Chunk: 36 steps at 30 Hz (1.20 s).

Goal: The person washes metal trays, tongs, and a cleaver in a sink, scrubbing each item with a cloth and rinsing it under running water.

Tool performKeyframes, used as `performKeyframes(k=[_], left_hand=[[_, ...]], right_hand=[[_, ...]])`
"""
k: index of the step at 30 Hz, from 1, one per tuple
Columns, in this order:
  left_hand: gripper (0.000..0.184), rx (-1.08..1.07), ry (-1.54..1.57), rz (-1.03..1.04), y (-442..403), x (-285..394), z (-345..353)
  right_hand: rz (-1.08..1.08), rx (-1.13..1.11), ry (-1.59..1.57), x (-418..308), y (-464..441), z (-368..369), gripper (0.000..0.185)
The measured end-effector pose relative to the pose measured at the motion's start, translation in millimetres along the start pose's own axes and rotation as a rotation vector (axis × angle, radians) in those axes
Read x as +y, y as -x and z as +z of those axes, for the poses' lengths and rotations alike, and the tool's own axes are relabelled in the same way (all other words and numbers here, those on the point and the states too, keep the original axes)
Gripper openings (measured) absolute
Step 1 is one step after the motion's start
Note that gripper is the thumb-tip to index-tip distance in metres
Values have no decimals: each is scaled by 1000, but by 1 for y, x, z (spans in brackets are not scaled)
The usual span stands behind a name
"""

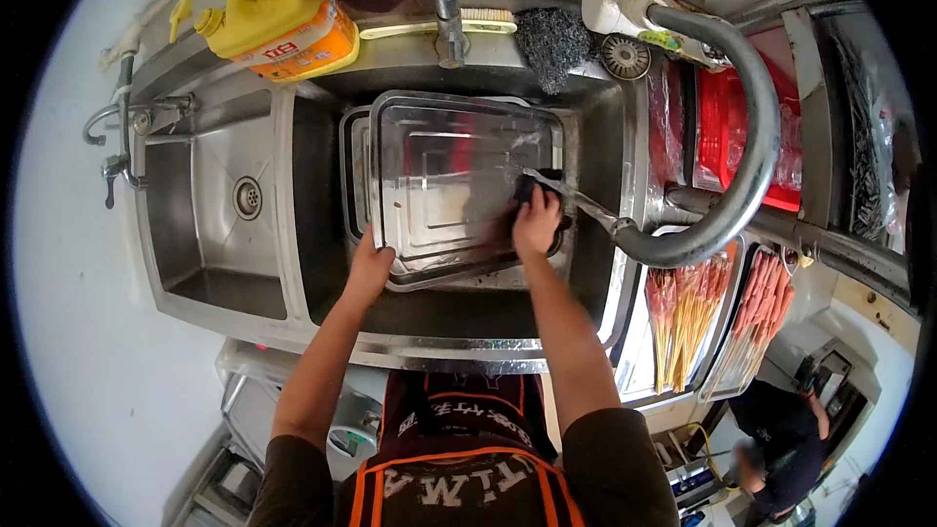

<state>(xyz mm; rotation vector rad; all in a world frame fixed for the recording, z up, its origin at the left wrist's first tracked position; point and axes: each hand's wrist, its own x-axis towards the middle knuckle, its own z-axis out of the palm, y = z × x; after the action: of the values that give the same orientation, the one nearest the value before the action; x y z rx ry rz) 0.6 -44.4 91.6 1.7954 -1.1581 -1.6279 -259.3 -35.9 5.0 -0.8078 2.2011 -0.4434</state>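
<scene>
My left hand (pixel 371 268) grips the lower left rim of a shiny rectangular tray (pixel 444 151) in the large sink basin. The tray lies tilted over another metal tray (pixel 355 176), whose left edge shows beneath it. Closed around a dark scrubbing pad or cloth (pixel 528 182), my right hand (pixel 537 222) presses at the tray's right side. Whether that dark piece is cloth or wire scourer I cannot tell. The curved faucet's nozzle (pixel 586 203) points at this spot, with water coming out.
Behind the basin lie a yellow detergent jug (pixel 278 24), a long brush (pixel 488 21), a dark steel-wool pad (pixel 554 44) and a drain strainer (pixel 626 57). A smaller sink (pixel 210 283) is at left. Skewer trays (pixel 673 322) and a red basket (pixel 717 127) stand right. Another person (pixel 781 439) bends lower right.
</scene>
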Motion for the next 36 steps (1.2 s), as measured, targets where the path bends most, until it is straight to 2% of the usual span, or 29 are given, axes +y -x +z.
performKeyframes(k=[2,4,5,6,8,10,11,14,18,20,21,23,24,26,28,30,32,34,36], left_hand=[[51,5,-24,-7,-11,-10,-5],[50,5,-48,-9,-12,-9,-4],[50,-11,25,-2,-10,-3,-3],[49,-27,98,5,-9,3,-2],[49,-19,95,8,-7,14,3],[48,10,89,1,-4,19,5],[47,-8,-69,4,-8,5,-1],[47,50,28,132,-1,-4,7],[45,60,71,56,6,-1,8],[45,89,87,15,11,2,9],[44,87,58,29,13,2,9],[44,87,33,41,14,-2,9],[43,67,49,85,11,-8,9],[42,48,60,123,9,-14,4],[40,-15,-110,75,7,-11,0],[38,-13,-127,98,2,-5,-1],[37,-6,-143,125,1,0,-2],[38,-5,-165,193,-1,4,-2],[38,-6,-176,212,-1,2,-2]], right_hand=[[-422,247,116,-12,19,35,42],[-613,144,9,-57,61,42,41],[-632,62,-16,-82,83,41,44],[-688,38,-97,-98,98,44,44],[-779,32,-45,-119,113,44,44],[-816,64,-10,-129,98,47,44],[-835,82,31,-135,83,45,44],[-846,223,135,-143,27,47,40],[-792,337,211,-117,-33,35,37],[-658,415,130,-80,-58,32,39],[-410,338,197,-72,-69,23,40],[-478,458,-128,-24,-115,25,40],[-222,402,-326,-30,-117,15,40],[-579,507,-196,-12,-146,42,43],[-613,439,-406,-50,-127,52,42],[-736,448,-299,-98,-91,51,41],[-675,223,-469,-138,-58,50,39],[-665,160,-339,-165,-31,45,37],[-748,122,-347,-177,-21,49,36]])
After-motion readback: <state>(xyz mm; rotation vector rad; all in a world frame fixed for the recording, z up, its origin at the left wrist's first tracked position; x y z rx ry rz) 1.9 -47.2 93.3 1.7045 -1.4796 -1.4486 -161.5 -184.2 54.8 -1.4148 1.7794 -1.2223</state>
